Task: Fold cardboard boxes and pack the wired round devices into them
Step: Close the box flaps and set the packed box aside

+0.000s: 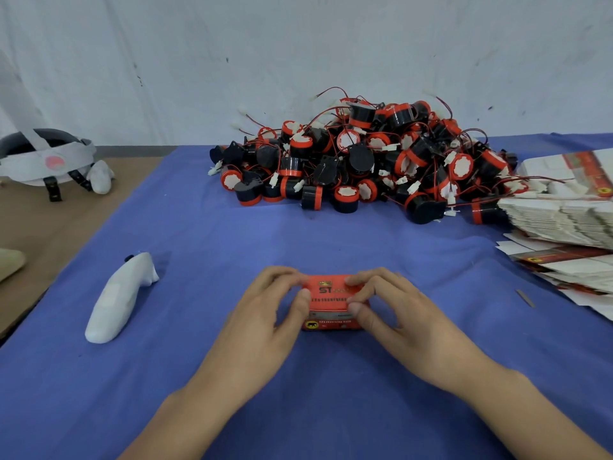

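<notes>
Both hands, left and right, are clamped on box, lower centre; flap could be crushed by uneven thumb pressure.

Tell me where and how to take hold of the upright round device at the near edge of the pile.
Pinch the round device across its black curved sides, coming from above on the near side. It stands upright, white face up, at the front edge of the pile, so those sides look free. Lift slowly: its wire, hidden here, may be caught.
</notes>
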Available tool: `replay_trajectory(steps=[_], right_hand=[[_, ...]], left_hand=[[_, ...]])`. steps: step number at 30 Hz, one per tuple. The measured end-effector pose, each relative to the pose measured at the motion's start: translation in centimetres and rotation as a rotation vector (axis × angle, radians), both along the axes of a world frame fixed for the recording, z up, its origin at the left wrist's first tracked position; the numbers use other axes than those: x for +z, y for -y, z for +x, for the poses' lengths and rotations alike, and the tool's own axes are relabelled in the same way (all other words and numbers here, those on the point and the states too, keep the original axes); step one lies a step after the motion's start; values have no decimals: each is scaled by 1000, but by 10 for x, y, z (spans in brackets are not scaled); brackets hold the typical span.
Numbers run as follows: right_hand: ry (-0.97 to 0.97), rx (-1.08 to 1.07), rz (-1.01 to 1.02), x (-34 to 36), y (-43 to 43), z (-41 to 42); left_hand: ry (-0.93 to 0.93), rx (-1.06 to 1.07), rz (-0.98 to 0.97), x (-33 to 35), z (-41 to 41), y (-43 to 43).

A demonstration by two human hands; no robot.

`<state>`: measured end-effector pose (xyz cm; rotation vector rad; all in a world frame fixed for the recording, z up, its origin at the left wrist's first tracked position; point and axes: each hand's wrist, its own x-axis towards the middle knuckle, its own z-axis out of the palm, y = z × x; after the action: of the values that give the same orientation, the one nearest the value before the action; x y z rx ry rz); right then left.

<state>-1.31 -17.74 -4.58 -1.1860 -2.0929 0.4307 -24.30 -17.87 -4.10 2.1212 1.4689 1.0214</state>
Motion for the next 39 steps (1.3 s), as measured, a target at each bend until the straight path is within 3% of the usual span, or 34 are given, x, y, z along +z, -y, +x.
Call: replay_trajectory(steps=[3, 6, 8, 13, 15, 17, 24, 32, 39], right_hand=[[47, -174, -38, -2, 3, -9], [93, -309, -282, -4, 6, -25], [-18, -280, -341, -6, 10, -34], [-679, -237, -417, 0, 10, -50], [-904, -204, -459, 5, 7, -54], [-999, -214, -428, 9, 5, -59], [-852, -298, -259, 12, 2, -74], [-810, -301, -262, 9, 1, -70], [-838, -271, -280, 8, 0, -68]], left_hand=[[92, 145, -265, -1, 12, -5], [-193, 182, -224, -4, 29, -2], [-200, 190, -197, -5, 38, 3], [440, 62, -294, 4, 52, 1], [604, 18, -328, 9, 58, 1], [711, 3, -316, 11, 63, 1], [742, 166, -200, 20, 69, -9], [453, 269, -110, 12, 62, -16], [546, 206, -119, 10, 57, -21]])
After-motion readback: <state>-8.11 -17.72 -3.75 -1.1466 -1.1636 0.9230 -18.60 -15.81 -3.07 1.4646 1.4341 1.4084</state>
